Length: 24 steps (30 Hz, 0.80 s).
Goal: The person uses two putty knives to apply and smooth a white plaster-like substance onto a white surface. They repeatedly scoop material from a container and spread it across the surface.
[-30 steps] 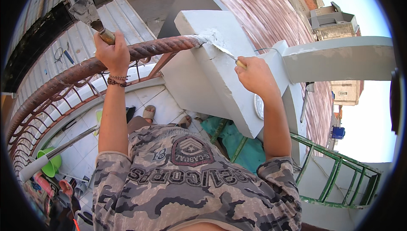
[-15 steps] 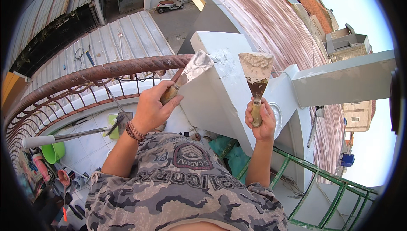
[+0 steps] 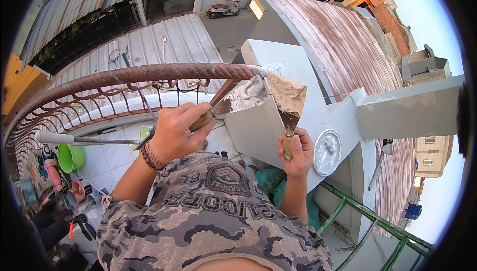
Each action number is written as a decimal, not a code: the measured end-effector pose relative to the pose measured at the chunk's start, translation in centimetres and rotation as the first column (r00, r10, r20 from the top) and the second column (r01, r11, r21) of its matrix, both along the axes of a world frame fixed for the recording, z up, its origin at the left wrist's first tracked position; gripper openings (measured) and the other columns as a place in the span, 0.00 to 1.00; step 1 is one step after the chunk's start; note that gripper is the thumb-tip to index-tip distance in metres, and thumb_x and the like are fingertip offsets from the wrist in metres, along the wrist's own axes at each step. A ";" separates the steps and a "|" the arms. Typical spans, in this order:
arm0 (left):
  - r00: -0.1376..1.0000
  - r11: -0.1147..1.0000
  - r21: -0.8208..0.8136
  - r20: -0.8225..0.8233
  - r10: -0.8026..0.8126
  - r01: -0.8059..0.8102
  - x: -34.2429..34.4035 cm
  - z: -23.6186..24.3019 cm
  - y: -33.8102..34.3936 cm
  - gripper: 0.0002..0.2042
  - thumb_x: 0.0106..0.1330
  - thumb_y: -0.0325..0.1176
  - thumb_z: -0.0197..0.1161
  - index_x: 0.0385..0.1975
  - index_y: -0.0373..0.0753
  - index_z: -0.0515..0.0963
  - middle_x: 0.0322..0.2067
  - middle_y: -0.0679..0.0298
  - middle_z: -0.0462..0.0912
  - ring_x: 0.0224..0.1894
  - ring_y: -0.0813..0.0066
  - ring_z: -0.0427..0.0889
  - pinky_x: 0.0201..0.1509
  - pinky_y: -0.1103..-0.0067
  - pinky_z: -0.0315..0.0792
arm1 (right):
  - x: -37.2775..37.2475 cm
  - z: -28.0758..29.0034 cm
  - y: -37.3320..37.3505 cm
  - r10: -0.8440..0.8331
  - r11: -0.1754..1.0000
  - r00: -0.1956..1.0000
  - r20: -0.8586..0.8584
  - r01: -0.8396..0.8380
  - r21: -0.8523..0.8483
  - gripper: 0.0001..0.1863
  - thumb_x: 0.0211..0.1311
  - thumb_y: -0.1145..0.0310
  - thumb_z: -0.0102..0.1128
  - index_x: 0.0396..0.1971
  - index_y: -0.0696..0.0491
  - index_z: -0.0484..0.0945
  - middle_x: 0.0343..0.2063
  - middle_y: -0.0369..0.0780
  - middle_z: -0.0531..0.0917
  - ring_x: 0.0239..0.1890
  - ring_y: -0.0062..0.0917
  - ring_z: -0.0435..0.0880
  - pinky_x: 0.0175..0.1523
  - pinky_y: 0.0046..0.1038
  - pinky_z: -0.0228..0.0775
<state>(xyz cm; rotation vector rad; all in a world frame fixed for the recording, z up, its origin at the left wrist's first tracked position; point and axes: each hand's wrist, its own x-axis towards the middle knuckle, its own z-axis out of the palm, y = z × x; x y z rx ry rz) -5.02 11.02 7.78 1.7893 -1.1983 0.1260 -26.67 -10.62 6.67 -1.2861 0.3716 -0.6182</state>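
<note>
Gripping half-hidden tan handles [image 3: 204, 120]: silvery scraper [image 3: 246, 95] in left fingers [image 3: 196, 109], facing rusty twisted-metal railing-end [image 3: 241, 71]; putty-caked scraper [image 3: 287, 94] in right fingers [image 3: 301, 135], crosswise.

Camouflage T-shirt [image 3: 213, 233], grey, tan-brown, black; short sleeves [image 3: 117, 216] at torso's 9 and 3 o'clock. Shield badge [image 3: 228, 181], dark red outline, near 12 o'clock; dark block lettering [image 3: 218, 206] across chest, between badge and neckband. Tan neckband [image 3: 228, 256] at 6 o'clock. Brown bracelets [image 3: 152, 158], several strands, left wrist, view's 8 o'clock.
</note>
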 end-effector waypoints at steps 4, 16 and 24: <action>1.000 1.000 -0.004 -0.020 0.003 -0.003 -0.1 0.3 0.0 0.15 0.52 0.30 0.71 0.39 0.38 0.80 0.22 0.61 0.79 0.19 0.65 0.79 0.22 0.74 0.72 | 0.5 -0.1 1.3 -0.011 0.999 1.000 0.017 0.010 0.031 0.13 0.71 0.66 0.55 0.48 0.59 0.74 0.30 0.41 0.83 0.22 0.17 0.74 0.21 0.18 0.62; 0.999 1.000 0.002 0.038 0.013 -0.013 0.9 0.3 0.5 0.15 0.50 0.29 0.71 0.40 0.38 0.79 0.22 0.62 0.79 0.19 0.65 0.78 0.21 0.74 0.71 | 0.2 -0.3 2.4 -0.028 0.996 0.999 -0.035 0.031 0.085 0.13 0.71 0.66 0.57 0.48 0.59 0.74 0.30 0.42 0.83 0.22 0.17 0.76 0.21 0.16 0.63; 0.998 1.000 -0.010 0.060 -0.007 0.008 1.2 0.3 0.6 0.15 0.50 0.28 0.70 0.40 0.38 0.80 0.22 0.62 0.79 0.19 0.65 0.78 0.20 0.74 0.70 | 0.1 -0.1 3.2 -0.038 0.998 0.997 -0.062 0.035 -0.059 0.13 0.70 0.68 0.58 0.48 0.59 0.75 0.31 0.41 0.82 0.22 0.16 0.73 0.22 0.17 0.61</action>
